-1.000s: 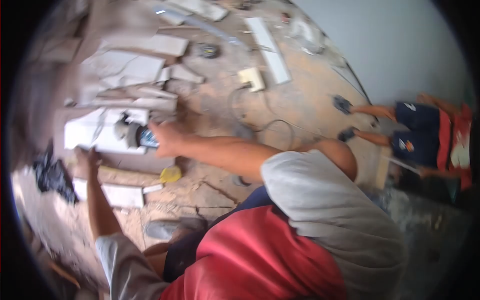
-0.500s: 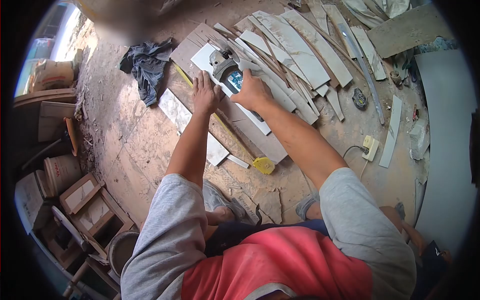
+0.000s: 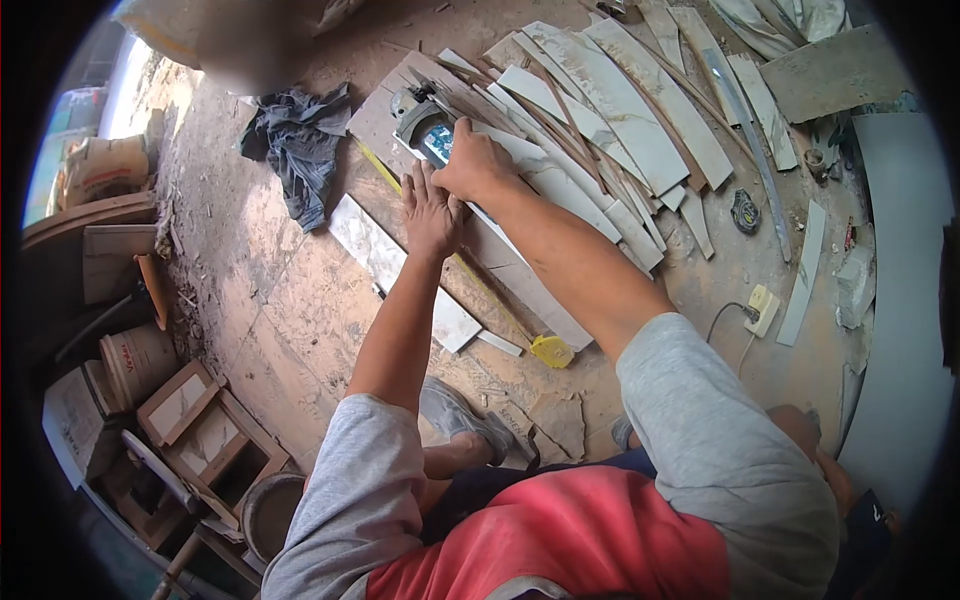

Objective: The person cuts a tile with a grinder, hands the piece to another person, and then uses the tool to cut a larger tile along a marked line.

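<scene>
Top middle: a grey grinder [image 3: 418, 118] sits on a long white tile [image 3: 545, 300]; the right hand [image 3: 478, 165] is wrapped around it, the left hand [image 3: 432, 212] lies flat and open on the tile

left hand [image 3: 432, 212] flat, palm down, right hand [image 3: 478, 165] clenched, reaching forward

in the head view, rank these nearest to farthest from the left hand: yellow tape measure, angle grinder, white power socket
1. angle grinder, just above the left hand, gripped by the right hand
2. yellow tape measure, lower right, on the floor
3. white power socket, far right
</scene>
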The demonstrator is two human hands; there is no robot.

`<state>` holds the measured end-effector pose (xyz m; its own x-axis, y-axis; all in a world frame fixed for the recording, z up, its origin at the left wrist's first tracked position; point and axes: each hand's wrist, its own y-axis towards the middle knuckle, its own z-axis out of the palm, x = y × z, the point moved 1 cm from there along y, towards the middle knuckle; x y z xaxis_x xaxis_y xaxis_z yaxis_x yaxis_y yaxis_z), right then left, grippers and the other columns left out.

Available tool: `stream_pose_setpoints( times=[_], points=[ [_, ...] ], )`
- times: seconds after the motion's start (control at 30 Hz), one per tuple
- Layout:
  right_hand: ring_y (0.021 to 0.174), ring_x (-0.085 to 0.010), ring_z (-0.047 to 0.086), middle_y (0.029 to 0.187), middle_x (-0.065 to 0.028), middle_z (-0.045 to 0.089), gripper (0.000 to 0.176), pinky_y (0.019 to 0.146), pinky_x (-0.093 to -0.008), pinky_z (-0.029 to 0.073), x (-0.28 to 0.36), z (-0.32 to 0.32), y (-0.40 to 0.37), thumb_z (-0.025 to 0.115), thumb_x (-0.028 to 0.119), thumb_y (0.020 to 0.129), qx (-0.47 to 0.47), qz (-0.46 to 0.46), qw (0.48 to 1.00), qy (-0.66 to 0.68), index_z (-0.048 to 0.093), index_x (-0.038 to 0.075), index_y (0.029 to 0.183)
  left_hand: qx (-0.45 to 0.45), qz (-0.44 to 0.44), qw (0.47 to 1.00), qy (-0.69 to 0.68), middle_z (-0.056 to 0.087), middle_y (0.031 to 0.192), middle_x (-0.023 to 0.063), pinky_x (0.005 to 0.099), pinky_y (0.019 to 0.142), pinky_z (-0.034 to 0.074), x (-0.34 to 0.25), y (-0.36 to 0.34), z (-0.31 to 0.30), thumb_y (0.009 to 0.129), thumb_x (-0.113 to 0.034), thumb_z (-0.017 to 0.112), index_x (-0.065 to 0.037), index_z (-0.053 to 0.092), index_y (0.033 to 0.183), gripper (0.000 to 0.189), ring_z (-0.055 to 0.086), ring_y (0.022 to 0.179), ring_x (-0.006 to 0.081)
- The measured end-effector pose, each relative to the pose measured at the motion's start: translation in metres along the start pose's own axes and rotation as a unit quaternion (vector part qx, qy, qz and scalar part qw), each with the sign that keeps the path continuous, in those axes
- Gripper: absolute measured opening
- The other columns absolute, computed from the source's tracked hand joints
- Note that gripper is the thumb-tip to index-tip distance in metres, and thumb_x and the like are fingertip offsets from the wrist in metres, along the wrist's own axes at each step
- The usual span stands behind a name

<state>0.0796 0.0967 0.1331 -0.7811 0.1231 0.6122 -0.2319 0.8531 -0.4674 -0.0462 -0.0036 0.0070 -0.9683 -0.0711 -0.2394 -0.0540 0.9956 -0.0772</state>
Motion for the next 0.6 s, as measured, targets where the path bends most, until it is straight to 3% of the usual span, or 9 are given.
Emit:
stream_pose_setpoints(
  times=[0.13, 0.2, 0.6],
  points=[
    [0.103, -0.0412, 0.066, 0.109, -0.0267, 0.067, 0.069, 0.090, -0.0467, 0.054, 0.0003, 0.0037, 0.0031, 0.076, 0.029, 0.071, 0.007, -0.012, 1.000, 0.005, 0.041, 0.000, 0.122, 0.010, 0.005, 1.000, 0.010, 0.013, 0.162, 0.0181, 0.0471, 0.121, 0.009, 0.0054, 0.0032, 0.0008, 0.100, -0.054, 0.030, -0.005, 0.019, 0.154, 0.074, 0.007, 0.149, 0.0410],
    [0.106, -0.0376, 0.066, 0.113, -0.0247, 0.066, 0.064, 0.091, -0.0450, 0.054, 0.0011, 0.0017, 0.0021, 0.074, 0.028, 0.077, 0.027, -0.010, 1.000, -0.013, 0.041, 0.000, 0.124, 0.010, 0.013, 1.000, 0.016, 0.013, 0.162, 0.0184, 0.0469, 0.121, 0.009, 0.0062, 0.0032, 0.0024, 0.100, -0.056, 0.028, -0.006, 0.020, 0.154, 0.075, 0.006, 0.149, 0.0422],
    [0.103, -0.0396, 0.066, 0.108, -0.0259, 0.067, 0.068, 0.091, -0.0459, 0.053, -0.0026, 0.0094, 0.0098, 0.077, 0.032, 0.073, 0.009, -0.024, 1.000, -0.005, 0.042, 0.000, 0.120, 0.019, 0.012, 1.000, 0.022, 0.012, 0.162, 0.0200, 0.0460, 0.122, 0.007, 0.0063, 0.0015, 0.0008, 0.101, -0.053, 0.026, -0.006, 0.024, 0.153, 0.071, 0.005, 0.149, 0.0428]
  ],
)
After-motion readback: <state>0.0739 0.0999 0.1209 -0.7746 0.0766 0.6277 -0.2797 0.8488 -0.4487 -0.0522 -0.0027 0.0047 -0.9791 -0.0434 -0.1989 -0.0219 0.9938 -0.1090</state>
